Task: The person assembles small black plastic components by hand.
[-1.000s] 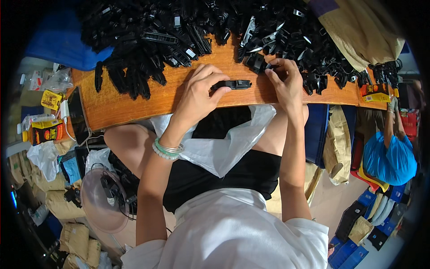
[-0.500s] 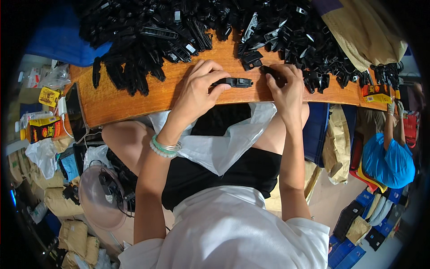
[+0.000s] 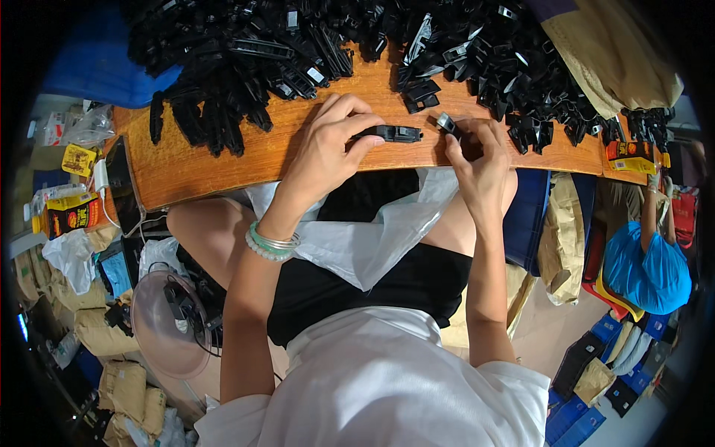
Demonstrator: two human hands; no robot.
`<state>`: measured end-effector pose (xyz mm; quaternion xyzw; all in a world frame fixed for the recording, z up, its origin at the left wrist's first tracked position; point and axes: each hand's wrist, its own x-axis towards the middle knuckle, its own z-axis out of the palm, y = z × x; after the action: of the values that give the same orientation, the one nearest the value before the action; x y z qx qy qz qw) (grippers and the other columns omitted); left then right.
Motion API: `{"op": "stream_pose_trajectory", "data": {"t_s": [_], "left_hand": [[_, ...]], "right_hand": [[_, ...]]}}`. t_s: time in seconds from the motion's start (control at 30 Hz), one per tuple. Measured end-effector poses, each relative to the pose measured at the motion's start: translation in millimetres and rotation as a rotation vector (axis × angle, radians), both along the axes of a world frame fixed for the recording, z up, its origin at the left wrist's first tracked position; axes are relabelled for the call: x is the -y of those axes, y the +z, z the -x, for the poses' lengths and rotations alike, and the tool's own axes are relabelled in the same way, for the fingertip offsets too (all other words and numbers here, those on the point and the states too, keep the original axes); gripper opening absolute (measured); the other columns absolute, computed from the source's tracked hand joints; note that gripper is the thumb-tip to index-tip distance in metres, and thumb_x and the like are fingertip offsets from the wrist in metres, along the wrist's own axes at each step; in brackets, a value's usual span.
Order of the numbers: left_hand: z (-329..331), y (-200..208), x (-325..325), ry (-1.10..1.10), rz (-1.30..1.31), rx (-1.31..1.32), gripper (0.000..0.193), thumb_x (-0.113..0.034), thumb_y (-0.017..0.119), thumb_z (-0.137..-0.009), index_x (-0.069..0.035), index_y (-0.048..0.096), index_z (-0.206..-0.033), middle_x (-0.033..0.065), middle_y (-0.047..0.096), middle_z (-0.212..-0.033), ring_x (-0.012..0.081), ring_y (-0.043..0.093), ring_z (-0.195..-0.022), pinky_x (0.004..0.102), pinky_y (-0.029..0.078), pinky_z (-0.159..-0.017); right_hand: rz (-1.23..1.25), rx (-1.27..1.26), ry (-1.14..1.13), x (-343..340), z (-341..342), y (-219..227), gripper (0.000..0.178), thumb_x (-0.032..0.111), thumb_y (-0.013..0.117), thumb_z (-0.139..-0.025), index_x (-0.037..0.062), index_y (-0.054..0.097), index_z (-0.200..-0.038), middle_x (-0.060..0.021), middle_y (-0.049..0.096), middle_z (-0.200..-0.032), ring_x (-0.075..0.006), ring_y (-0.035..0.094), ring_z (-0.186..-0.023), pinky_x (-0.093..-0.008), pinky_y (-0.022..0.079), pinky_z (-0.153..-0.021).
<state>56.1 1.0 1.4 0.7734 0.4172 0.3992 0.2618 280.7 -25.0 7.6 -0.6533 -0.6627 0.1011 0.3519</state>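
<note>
My left hand [image 3: 337,140] is closed on a long black plastic part [image 3: 400,134], holding it by its left end just above the wooden table [image 3: 223,173]. Its right end points toward my other hand. Between the fingers of my right hand [image 3: 480,149] is a small black plastic piece [image 3: 445,123] with a shiny face, tilted upward and apart from the long part. Beyond my hands, a loose black piece [image 3: 421,97] lies on the wood. White cloth or sheeting [image 3: 372,242] lies across my lap.
Long black parts [image 3: 216,82] pile up at the far left, smaller black pieces [image 3: 514,82] at the far right. A brown paper sack [image 3: 614,52] borders the right pile. A person in a blue shirt [image 3: 646,268] is at the right, hands near the table. A clear round tub [image 3: 171,324] stands lower left.
My right hand has turned the small piece upward so its shiny face shows. My left hand and the long black part have hardly moved.
</note>
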Motion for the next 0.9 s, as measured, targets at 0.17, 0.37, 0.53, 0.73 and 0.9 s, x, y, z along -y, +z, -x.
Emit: {"op": "stream_pose_trajectory", "data": {"t_s": [0.17,0.37,0.53,0.73,0.9], "left_hand": [[0,2,1,-0.001,0.006,-0.002,0.022,-0.002,0.073,-0.074,0.001,0.069,-0.095,0.0091,0.06,-0.093,0.0247,0.057,-0.088,0.0335,0.047,-0.079],[-2,2,-1,-0.025,-0.023,-0.005,0.019,-0.002,0.071,-0.074,0.001,0.068,-0.093,0.0079,0.059,-0.09,0.0269,0.054,-0.087,0.0372,0.046,-0.078],[-2,2,-3,-0.043,-0.082,-0.012,0.019,0.0,0.071,-0.073,0.001,0.067,-0.091,0.0088,0.06,-0.087,0.0279,0.054,-0.085,0.0381,0.046,-0.076],[-4,3,-5,-0.053,-0.118,-0.056,0.023,-0.001,0.072,-0.072,0.004,0.068,-0.094,0.0114,0.062,-0.09,0.0268,0.057,-0.086,0.035,0.047,-0.076],[-5,3,-3,-0.051,-0.153,-0.113,0.024,-0.002,0.073,-0.073,0.004,0.068,-0.096,0.0119,0.062,-0.092,0.0265,0.059,-0.086,0.0334,0.048,-0.075]], "right_hand": [[0.113,-0.413,0.192,3,1,3,0.023,0.002,0.074,-0.074,-0.0019,0.068,-0.096,-0.0094,0.06,-0.082,-0.018,0.058,-0.072,-0.0296,0.046,-0.064],[0.199,-0.312,0.324,-6,5,14,0.023,-0.002,0.072,-0.076,-0.0034,0.069,-0.099,-0.0063,0.06,-0.085,-0.0144,0.057,-0.072,-0.0259,0.046,-0.065],[0.094,-0.385,0.407,-12,6,7,0.024,-0.006,0.07,-0.076,-0.0037,0.07,-0.1,-0.0072,0.06,-0.088,-0.0164,0.057,-0.081,-0.0263,0.047,-0.071],[0.078,-0.365,0.429,-9,7,5,0.025,-0.005,0.071,-0.073,-0.0044,0.07,-0.098,-0.0091,0.061,-0.093,-0.022,0.057,-0.089,-0.0302,0.046,-0.078],[0.024,-0.391,0.471,-13,16,-3,0.024,-0.003,0.07,-0.075,-0.0043,0.068,-0.099,-0.0116,0.061,-0.094,-0.0266,0.057,-0.092,-0.0338,0.045,-0.082]]}}
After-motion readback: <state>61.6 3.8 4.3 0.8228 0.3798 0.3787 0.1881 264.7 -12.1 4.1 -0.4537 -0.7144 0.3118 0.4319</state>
